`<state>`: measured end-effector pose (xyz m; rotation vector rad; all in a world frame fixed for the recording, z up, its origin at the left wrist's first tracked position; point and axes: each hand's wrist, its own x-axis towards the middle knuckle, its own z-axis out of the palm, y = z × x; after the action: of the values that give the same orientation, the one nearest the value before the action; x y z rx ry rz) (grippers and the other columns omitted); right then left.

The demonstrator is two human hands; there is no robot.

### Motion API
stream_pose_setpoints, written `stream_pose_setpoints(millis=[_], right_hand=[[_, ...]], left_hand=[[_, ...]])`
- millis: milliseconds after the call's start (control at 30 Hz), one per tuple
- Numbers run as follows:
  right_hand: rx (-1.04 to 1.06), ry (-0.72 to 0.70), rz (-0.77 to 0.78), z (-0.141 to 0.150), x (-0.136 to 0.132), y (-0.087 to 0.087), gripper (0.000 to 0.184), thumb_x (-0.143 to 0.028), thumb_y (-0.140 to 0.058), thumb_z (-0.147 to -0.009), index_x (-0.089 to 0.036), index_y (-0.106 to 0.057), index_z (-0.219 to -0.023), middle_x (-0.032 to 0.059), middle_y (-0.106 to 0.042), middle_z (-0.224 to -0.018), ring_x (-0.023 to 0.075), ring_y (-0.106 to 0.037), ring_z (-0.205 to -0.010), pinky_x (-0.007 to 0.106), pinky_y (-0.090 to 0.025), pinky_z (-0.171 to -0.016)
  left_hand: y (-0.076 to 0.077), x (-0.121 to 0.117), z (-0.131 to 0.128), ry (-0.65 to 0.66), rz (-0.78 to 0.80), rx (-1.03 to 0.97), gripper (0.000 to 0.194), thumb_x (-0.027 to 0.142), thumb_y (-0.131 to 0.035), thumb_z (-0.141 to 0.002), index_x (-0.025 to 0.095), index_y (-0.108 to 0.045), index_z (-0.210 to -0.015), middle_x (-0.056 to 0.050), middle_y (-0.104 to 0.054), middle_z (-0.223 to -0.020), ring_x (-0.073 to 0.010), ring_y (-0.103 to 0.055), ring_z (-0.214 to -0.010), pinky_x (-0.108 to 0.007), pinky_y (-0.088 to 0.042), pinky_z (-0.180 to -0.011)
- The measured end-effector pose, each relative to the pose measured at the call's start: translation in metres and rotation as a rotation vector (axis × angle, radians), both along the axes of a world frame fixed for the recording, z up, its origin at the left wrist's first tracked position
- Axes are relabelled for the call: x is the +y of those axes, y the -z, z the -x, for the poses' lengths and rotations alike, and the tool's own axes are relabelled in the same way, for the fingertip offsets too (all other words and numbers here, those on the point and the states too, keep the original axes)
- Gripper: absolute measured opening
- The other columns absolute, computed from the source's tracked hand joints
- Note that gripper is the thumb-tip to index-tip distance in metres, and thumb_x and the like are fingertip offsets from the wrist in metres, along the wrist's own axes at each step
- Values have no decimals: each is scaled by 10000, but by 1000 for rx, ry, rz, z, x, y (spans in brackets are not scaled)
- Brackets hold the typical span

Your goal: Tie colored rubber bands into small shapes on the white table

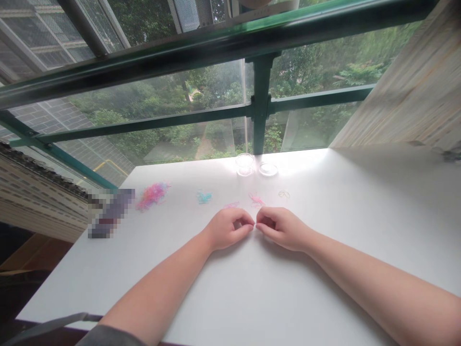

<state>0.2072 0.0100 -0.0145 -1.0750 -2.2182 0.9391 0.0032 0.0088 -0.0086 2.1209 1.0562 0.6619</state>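
Observation:
My left hand (232, 228) and my right hand (283, 228) meet fingertip to fingertip just above the white table. Thumb and forefinger are pinched on each hand. Whatever lies between the fingertips is too small to make out. Just beyond the hands are small loose heaps of what look like thin elastic bands: a pink heap (257, 199), a paler pink heap (232, 204) partly behind my left hand, and a few yellowish bands (284, 194). Farther left lie a teal heap (204, 196) and a larger mixed pink and purple heap (154, 195).
A clear round container (245, 166) and a clear round lid (268, 169) stand at the back of the white table (223, 293), by the window. A blurred-out dark object (111, 214) lies at the left edge. A green window rail (162, 120) runs behind the table.

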Motion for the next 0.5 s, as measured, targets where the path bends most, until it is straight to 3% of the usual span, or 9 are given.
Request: stream_pose_setpoints(millis=[500], right_hand=[[-13,-1,17,0,0,-1,82,-213,-495,-805,-185,-506,-729,-32,-512,-608,89,-429,-544,207,-328,-515]], left_hand=[[1,1,0,4,13,5,101,210,-550,-793,187,-638,-835,3,-664,-792,-102,-579,-688,-219,-440,-655]])
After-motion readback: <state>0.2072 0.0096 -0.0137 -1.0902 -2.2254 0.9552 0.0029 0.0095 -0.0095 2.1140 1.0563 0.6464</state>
